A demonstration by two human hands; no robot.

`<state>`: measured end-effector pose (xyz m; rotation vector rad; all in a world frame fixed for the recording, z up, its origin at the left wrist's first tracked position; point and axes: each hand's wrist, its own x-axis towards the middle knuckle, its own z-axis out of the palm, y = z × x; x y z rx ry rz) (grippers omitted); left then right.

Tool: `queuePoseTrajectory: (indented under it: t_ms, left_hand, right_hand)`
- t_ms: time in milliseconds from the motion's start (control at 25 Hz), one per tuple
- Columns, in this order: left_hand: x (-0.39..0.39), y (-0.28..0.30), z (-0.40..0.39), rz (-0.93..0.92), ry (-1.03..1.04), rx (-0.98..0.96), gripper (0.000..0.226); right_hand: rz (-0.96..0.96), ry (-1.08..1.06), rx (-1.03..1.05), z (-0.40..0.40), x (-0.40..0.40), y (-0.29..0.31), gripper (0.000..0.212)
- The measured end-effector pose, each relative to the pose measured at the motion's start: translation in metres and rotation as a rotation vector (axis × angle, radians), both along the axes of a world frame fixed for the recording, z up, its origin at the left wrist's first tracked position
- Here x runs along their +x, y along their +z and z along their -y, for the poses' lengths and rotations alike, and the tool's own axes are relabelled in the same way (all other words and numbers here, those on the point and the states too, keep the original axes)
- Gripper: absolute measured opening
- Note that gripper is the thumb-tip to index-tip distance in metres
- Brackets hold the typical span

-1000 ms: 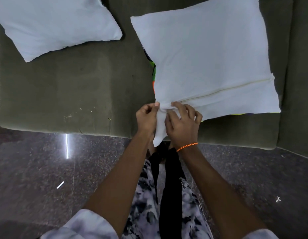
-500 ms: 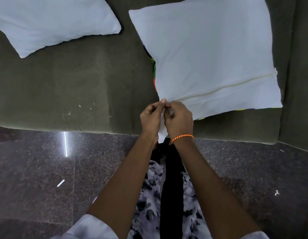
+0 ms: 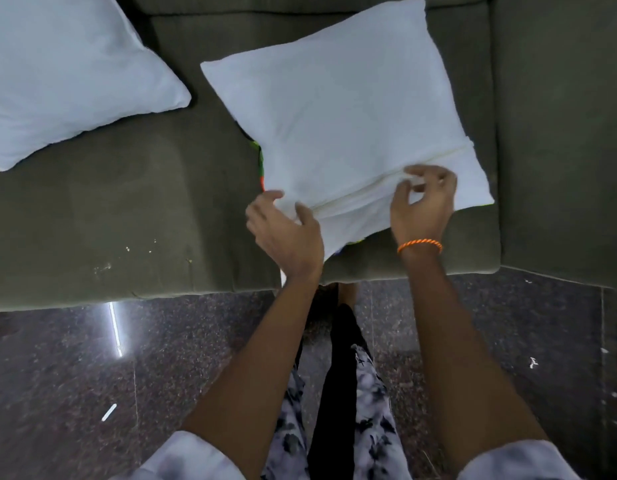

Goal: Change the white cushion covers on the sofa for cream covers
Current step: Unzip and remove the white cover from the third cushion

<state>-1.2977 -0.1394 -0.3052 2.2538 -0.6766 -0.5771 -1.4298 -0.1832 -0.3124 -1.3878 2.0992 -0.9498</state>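
A cushion in a cream cover lies flat on the olive sofa seat, its zipper seam running along the near side. My left hand grips the cover's near left corner at the start of the zipper. My right hand, with an orange wristband, pinches something small on the zipper line about two thirds along; the pull itself is hidden by my fingers. A colourful fabric peeks out under the cushion's left edge. A second cushion in a white cover lies at the far left.
The sofa's right armrest rises beside the cushion. The seat's front edge meets a dark speckled stone floor. My legs in patterned trousers stand close to the sofa front.
Both hands were pinched together at the cover's near left corner. My right hand has since slid right along the zipper seam, while my left hand stays at the corner.
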Motion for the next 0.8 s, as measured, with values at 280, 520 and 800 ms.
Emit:
queuePoseTrajectory:
  t_ms: [280,520,800]
  left_hand:
    - [-0.097,0.010,0.063,-0.008,-0.733,-0.081,0.024]
    - [-0.151,-0.002,0.116,0.225,-0.923,0.181,0.028]
    - [-0.198,0.002,0.137,0.070,-0.523,0.477,0.042]
  right_hand:
    - [0.041,-0.031,0.352,0.074,-0.099,-0.030,0.032]
    - [0.303,-0.065,0.248,0.081,-0.128,-0.034,0.017]
    - [0.669,-0.284,0.077,0.072,-0.124,-0.027,0.034]
